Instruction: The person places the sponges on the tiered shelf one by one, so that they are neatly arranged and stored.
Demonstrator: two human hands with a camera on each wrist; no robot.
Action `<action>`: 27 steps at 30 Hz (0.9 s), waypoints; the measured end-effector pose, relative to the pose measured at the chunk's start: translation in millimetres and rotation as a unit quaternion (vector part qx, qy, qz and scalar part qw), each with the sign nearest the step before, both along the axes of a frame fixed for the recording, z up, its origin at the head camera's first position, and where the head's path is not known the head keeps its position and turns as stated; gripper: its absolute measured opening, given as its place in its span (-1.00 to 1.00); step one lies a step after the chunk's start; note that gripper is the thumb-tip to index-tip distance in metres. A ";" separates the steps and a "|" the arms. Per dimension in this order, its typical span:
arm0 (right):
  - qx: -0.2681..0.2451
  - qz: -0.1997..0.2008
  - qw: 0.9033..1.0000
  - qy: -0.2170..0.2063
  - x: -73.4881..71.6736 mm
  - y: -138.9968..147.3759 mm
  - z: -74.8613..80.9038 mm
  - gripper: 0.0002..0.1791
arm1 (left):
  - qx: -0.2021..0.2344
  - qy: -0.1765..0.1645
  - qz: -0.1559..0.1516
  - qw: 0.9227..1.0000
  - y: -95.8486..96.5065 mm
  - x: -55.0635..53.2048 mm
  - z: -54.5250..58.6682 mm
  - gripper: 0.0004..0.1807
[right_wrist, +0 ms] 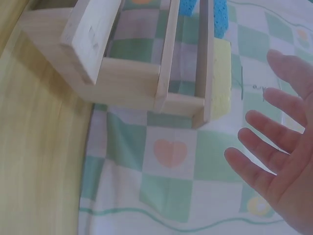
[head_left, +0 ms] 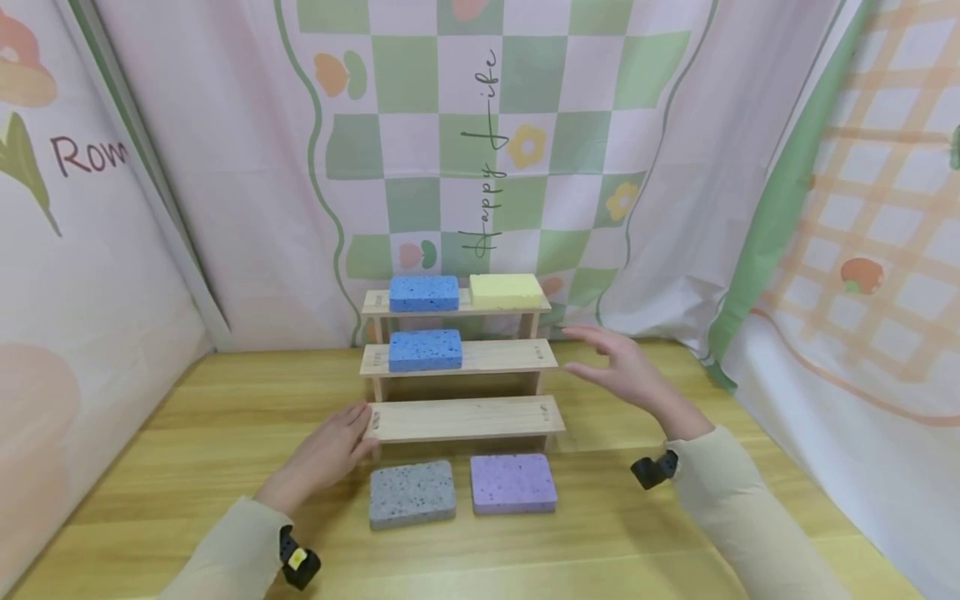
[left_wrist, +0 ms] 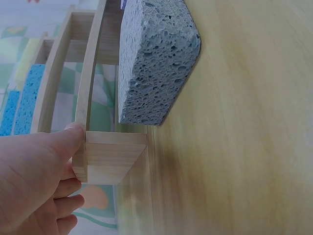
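Note:
A three-step wooden display rack stands on the table. My left hand grips the left end of its lowest step, with the thumb at the front edge in the left wrist view. To the right of the rack, my right hand is held in the air, fingers spread and holding nothing. Blue sponges lie at the left of the middle and top steps. Beside the upper one is a yellow sponge. In front of the rack, a grey sponge and a purple sponge lie flat on the table.
The wood-grain table carries the rack and the two front sponges. Behind it hangs a green-and-white checked curtain, with printed cloth on the right and a white printed panel on the left.

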State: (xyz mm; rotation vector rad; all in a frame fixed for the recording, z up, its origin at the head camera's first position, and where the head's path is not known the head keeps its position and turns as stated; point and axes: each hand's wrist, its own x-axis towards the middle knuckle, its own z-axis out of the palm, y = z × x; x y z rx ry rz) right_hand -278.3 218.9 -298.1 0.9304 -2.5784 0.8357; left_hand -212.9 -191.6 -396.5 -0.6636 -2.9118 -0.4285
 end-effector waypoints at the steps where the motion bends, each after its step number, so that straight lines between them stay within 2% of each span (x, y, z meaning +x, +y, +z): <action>1: 0.002 -0.003 1.000 -0.002 1.0 2.3 0.0 -0.43 | 0.001 0.000 0.000 1.000 -0.2 -0.2 -0.3 -0.40; 11: 0.000 -0.021 1.000 -0.006 10.1 24.8 -4.8 -0.44 | 0.027 0.015 -0.015 0.999 -1.0 1.9 0.8 -0.35; 18: -0.005 -0.036 0.999 0.005 15.2 40.6 -12.6 -0.43 | 0.005 -0.002 -0.001 1.000 -0.2 0.5 0.8 -0.40; 27: 0.013 -0.048 0.999 0.005 18.5 62.8 -15.8 -0.44 | 0.006 -0.001 0.002 1.000 0.2 0.5 0.3 -0.39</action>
